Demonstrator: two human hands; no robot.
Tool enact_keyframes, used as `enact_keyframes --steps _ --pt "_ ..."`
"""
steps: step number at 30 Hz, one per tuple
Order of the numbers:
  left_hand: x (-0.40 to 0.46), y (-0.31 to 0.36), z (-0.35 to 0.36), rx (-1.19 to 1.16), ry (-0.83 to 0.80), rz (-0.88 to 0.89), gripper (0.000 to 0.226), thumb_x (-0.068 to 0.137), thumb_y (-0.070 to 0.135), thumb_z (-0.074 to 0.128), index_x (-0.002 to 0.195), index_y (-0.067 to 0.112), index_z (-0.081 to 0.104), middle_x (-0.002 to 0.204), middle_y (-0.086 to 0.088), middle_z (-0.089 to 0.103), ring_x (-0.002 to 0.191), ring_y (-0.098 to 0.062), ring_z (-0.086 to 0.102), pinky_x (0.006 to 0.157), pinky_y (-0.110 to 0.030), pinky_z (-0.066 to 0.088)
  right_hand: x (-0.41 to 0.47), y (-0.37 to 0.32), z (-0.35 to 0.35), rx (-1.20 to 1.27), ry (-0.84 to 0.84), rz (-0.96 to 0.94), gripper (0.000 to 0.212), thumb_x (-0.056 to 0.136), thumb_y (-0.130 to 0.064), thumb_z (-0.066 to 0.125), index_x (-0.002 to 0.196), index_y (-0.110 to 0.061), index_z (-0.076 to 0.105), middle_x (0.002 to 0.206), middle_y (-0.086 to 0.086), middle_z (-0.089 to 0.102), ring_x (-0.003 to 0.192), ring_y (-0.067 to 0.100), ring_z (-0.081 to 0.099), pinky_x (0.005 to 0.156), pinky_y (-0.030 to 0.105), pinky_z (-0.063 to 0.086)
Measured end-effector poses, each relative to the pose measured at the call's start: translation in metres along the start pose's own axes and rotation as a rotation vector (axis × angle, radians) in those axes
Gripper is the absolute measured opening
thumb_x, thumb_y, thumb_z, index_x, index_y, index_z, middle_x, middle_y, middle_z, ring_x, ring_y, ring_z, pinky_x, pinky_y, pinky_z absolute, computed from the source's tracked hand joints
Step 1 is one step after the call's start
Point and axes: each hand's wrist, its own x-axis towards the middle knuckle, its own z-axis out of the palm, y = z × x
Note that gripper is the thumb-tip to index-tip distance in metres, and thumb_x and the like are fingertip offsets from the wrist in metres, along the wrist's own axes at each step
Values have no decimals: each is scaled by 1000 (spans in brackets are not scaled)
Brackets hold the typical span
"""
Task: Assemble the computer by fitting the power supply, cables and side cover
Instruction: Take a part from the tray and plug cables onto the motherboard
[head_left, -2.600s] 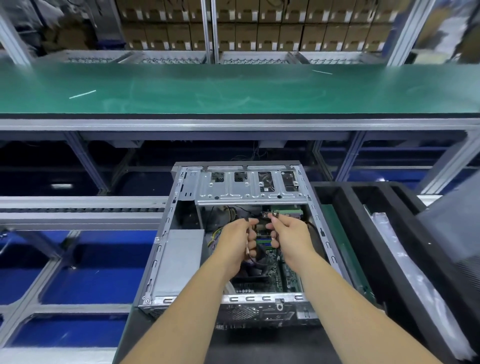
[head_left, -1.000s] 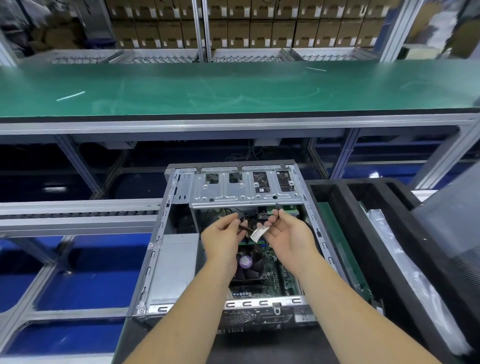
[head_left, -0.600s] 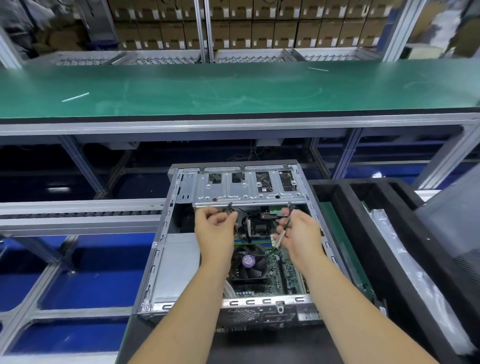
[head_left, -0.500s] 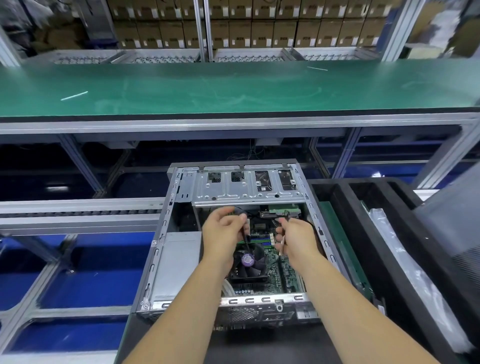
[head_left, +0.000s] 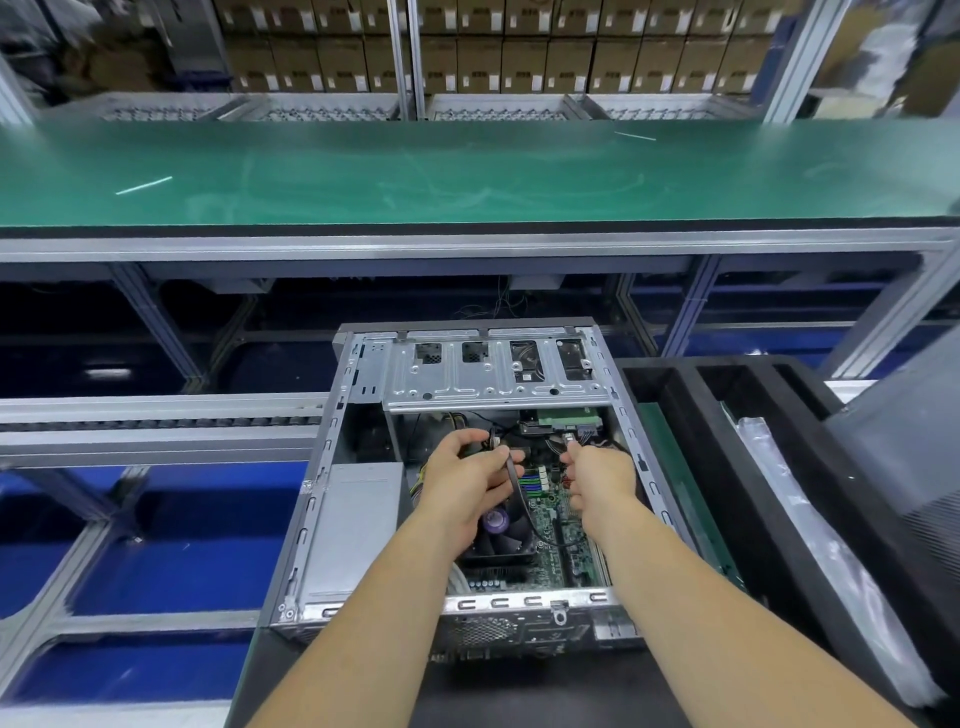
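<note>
Inside open case (head_left: 332, 467), beneath drive cage (head_left: 493, 379): we note left hand (head_left: 470, 480) grasping black cable (head_left: 517, 483), right hand (head_left: 597, 475) pinching connector (head_left: 570, 439). Drive socket at 12 o'clock from right fingertips, right hand nearer.

One wide-angle view sits on the person's head, looking forward and steeply down, so both forearms run up from the bottom edge to the left hand (head_left: 470, 480) and right hand (head_left: 597, 480) inside the open case (head_left: 311, 545), which lies close below at centre frame. Farther off and higher in frame, the view takes in the green bench (head_left: 467, 171) across its full width and the stacked boxes (head_left: 519, 57) behind it, with straight edges bowed by the lens.
</note>
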Motion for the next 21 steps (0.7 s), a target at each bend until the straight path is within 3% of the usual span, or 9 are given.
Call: enact_keyframes --steps 3,6,12,21 --pt "1 -1 0 39 1 8 22 97 5 62 114 15 52 88 -9 78 84 -23 73 73 -33 58 2 -1 3 22 21 -17 25 104 -18 56 83 -6 65 68 7 49 50 17 32 43 29 25" --pt "0 -1 2 68 -9 21 22 97 4 61 114 15 51 86 -9 77 76 -21 72 69 -33 59 4 0 3 40 28 -19 24 104 -19 55 87 -5 65 69 7 47 51 17 31 43 28 25" --pt "-2 0 4 86 -37 39 29 94 0 63 116 14 50 89 -6 78 79 -26 68 75 -39 61 7 1 4 190 -39 64 22 104 -18 57 87 -5 60 62 1 37 45 12 21 34 21 17" --pt "-1 2 4 127 -20 67 23 94 2 61 112 14 52 88 -2 78 50 -10 53 64 -31 54 7 3 3 239 -56 134 17 102 -15 58 88 -4 61 60 0 39 38 8 21 33 19 17"
